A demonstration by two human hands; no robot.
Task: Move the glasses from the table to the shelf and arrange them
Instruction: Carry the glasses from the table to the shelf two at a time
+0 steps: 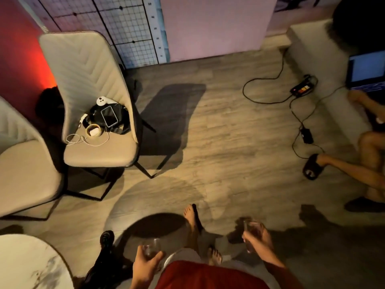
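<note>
Head view | left hand (145, 265) at 6 o'clock, fingers wrapped round a clear glass (151, 248) | right hand (260, 238) at 5 o'clock, fingers closed on second glass (251, 232) | desk (31, 263) at 8 o'clock, shelf unseen | likely light, rigid, slick, breakable: grip mid-wall

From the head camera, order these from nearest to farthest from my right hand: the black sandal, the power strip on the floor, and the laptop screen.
Measured from the right hand, which holds a glass:
1. Black sandal, on a seated person's foot, ahead and to the right.
2. Power strip, on the floor, farther ahead.
3. Laptop screen, at the far right edge.
</note>
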